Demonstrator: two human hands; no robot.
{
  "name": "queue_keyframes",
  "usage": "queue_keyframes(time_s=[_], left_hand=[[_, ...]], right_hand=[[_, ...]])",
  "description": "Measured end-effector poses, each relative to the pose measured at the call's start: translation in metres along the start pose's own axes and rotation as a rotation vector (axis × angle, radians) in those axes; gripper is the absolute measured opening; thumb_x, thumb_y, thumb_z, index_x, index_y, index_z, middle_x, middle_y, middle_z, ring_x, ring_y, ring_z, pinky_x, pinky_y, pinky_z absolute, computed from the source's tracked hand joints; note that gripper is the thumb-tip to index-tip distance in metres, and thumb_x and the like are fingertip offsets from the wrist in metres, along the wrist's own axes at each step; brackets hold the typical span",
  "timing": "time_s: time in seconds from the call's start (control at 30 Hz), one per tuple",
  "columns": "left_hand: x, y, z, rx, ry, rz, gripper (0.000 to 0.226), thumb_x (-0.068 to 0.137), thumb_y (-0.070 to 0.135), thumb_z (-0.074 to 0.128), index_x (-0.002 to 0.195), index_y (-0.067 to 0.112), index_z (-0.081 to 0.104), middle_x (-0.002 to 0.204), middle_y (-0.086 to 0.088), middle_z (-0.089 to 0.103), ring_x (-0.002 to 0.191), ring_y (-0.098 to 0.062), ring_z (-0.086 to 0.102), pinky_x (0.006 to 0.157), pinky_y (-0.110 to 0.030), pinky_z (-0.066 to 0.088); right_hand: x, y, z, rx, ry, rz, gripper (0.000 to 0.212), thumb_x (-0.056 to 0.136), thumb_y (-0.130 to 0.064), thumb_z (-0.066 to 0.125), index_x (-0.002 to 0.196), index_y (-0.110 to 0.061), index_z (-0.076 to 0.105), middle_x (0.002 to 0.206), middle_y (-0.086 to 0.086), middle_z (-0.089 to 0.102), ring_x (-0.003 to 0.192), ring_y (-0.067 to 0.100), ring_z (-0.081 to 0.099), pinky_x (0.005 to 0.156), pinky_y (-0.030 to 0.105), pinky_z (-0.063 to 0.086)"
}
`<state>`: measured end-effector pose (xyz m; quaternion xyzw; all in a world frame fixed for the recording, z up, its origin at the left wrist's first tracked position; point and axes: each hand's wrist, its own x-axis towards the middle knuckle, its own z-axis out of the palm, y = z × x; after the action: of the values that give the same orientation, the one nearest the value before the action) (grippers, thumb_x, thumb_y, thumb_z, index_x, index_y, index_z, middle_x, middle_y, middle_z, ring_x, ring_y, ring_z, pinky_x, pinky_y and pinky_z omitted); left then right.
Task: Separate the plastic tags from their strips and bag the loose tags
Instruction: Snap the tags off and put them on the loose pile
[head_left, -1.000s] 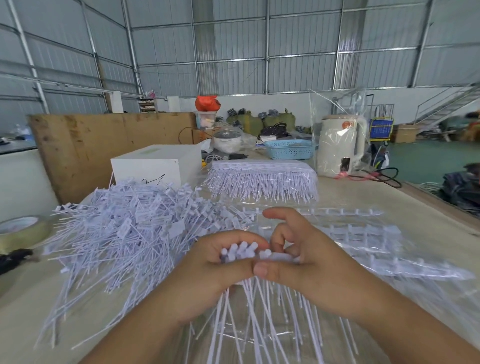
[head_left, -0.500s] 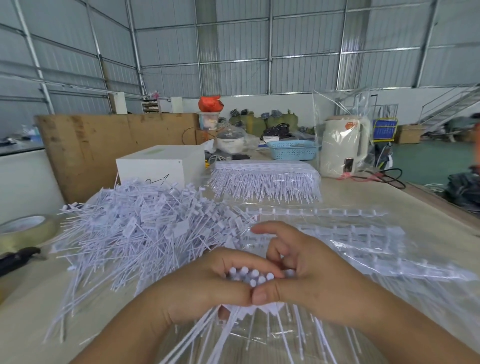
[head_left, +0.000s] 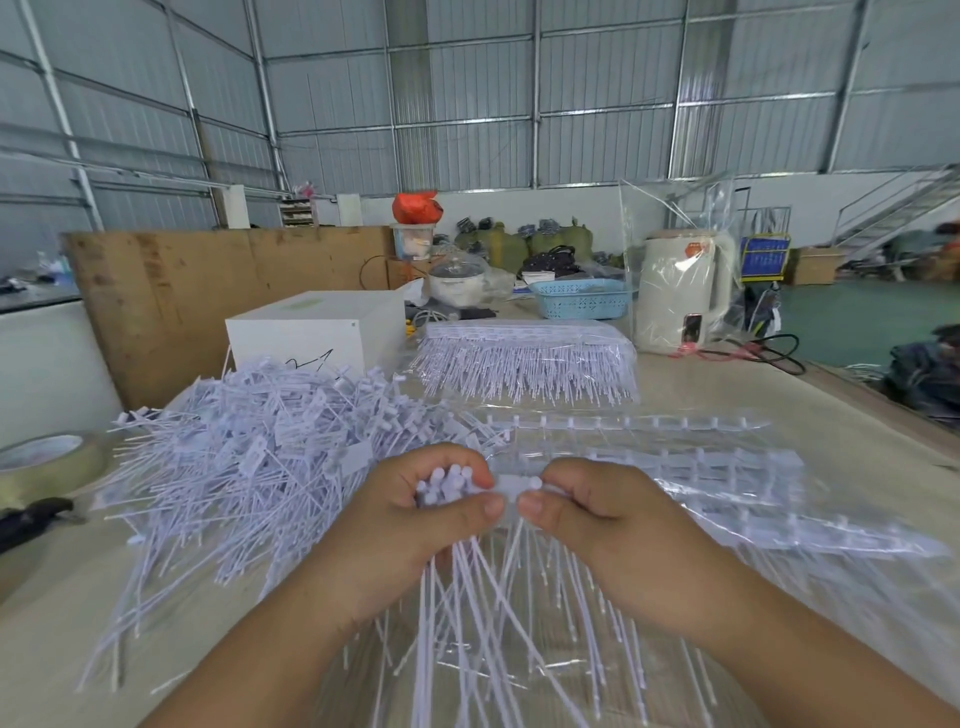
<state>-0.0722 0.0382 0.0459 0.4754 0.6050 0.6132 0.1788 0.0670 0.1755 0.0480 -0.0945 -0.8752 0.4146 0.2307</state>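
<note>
Hundreds of loose tags (head_left: 249, 457) heaped at left on the counter (head_left: 727, 384) | left hand (head_left: 415, 519), fingers curled round a bunch of tags (head_left: 447, 480) | right hand (head_left: 597, 514), thumb and fingers pinching the strip (head_left: 514, 486) | clear bags of strips (head_left: 727, 483) beside it, kettle (head_left: 680, 291) behind.
</note>
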Motion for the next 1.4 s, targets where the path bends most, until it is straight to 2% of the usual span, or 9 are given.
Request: queue_keyframes(time_s=[0.2, 0.3, 0.4, 0.53, 0.63, 0.9, 1.13, 1.27, 1.4], left_hand=[[0.0, 0.004, 0.018, -0.04, 0.211, 0.024, 0.009, 0.072, 0.021, 0.078, 0.071, 0.024, 0.069, 0.052, 0.016, 0.05, 0.042, 0.0, 0.042, 0.043, -0.012, 0.036], [0.0, 0.005, 0.009, -0.008, 0.173, -0.005, 0.019, 0.06, 0.039, 0.077, 0.074, 0.028, 0.071, 0.054, 0.015, 0.053, 0.044, -0.002, 0.044, 0.043, -0.014, 0.038], [0.001, 0.004, -0.001, -0.005, 0.018, 0.001, 0.018, 0.066, 0.033, 0.086, 0.076, 0.029, 0.072, 0.061, 0.017, 0.058, 0.05, 0.002, 0.05, 0.047, -0.01, 0.039], [-0.001, 0.0, -0.001, -0.007, -0.192, -0.004, 0.024, 0.064, 0.035, 0.081, 0.084, 0.026, 0.07, 0.068, 0.014, 0.061, 0.059, 0.0, 0.055, 0.054, -0.011, 0.044], [-0.002, 0.001, -0.001, -0.021, -0.262, -0.012, 0.027, 0.065, 0.018, 0.083, 0.088, 0.02, 0.069, 0.072, 0.011, 0.064, 0.063, -0.001, 0.058, 0.058, -0.013, 0.046], [-0.005, 0.003, 0.0, -0.072, -0.438, -0.073, 0.056, 0.073, -0.013, 0.073, 0.116, 0.021, 0.065, 0.113, -0.008, 0.07, 0.097, -0.019, 0.068, 0.08, -0.026, 0.053], [-0.006, -0.002, 0.003, 0.144, -0.283, -0.068, 0.081, 0.068, 0.012, 0.074, 0.128, 0.055, 0.042, 0.102, 0.005, 0.071, 0.087, -0.014, 0.07, 0.075, -0.025, 0.053], [-0.005, -0.007, 0.012, 0.009, -0.197, -0.018, 0.07, 0.069, 0.038, 0.077, 0.128, 0.053, 0.043, 0.108, 0.006, 0.071, 0.098, -0.013, 0.069, 0.082, -0.021, 0.051], [0.001, -0.013, 0.025, 0.081, 0.049, 0.003, 0.048, 0.068, 0.074, 0.052, 0.113, 0.058, 0.051, 0.095, 0.012, 0.069, 0.085, -0.001, 0.067, 0.072, -0.011, 0.046]], right_hand=[[0.011, 0.002, 0.012, 0.037, 0.381, -0.043, 0.034, 0.093, -0.035, 0.057, 0.071, -0.008, 0.054, 0.052, -0.007, 0.04, 0.045, 0.006, 0.034, 0.045, 0.021, 0.029], [0.008, 0.004, -0.002, 0.207, 0.147, -0.082, 0.033, 0.092, -0.036, 0.061, 0.069, -0.013, 0.058, 0.054, -0.008, 0.035, 0.048, 0.009, 0.033, 0.048, 0.023, 0.031], [0.002, 0.004, -0.009, 0.232, -0.14, -0.083, 0.033, 0.086, -0.047, 0.064, 0.059, -0.031, 0.054, 0.055, -0.011, 0.034, 0.053, 0.016, 0.034, 0.053, 0.031, 0.031], [0.001, 0.002, -0.006, 0.205, -0.152, -0.038, 0.044, 0.07, -0.06, 0.071, 0.053, -0.025, 0.05, 0.052, -0.005, 0.032, 0.051, 0.017, 0.032, 0.051, 0.029, 0.026], [0.001, 0.006, 0.0, 0.23, -0.071, 0.013, 0.043, 0.074, -0.043, 0.078, 0.056, -0.015, 0.051, 0.053, -0.001, 0.037, 0.049, 0.013, 0.035, 0.05, 0.027, 0.029], [0.0, -0.002, 0.012, 0.474, -0.294, 0.108, 0.03, 0.077, -0.022, 0.07, 0.104, -0.009, 0.066, 0.08, 0.009, 0.068, 0.063, 0.018, 0.06, 0.056, 0.032, 0.052], [0.0, -0.001, 0.018, 0.767, -0.305, 0.241, 0.031, 0.08, -0.012, 0.072, 0.106, 0.002, 0.063, 0.08, 0.02, 0.066, 0.06, 0.026, 0.063, 0.053, 0.033, 0.055], [0.0, -0.007, 0.021, 0.788, -0.179, 0.281, 0.02, 0.067, -0.007, 0.073, 0.085, -0.014, 0.074, 0.074, 0.008, 0.072, 0.056, 0.023, 0.065, 0.05, 0.031, 0.055], [0.004, -0.005, 0.03, 0.812, -0.12, 0.292, 0.043, 0.086, -0.008, 0.07, 0.124, -0.006, 0.051, 0.082, 0.01, 0.069, 0.059, 0.025, 0.064, 0.055, 0.034, 0.055]])
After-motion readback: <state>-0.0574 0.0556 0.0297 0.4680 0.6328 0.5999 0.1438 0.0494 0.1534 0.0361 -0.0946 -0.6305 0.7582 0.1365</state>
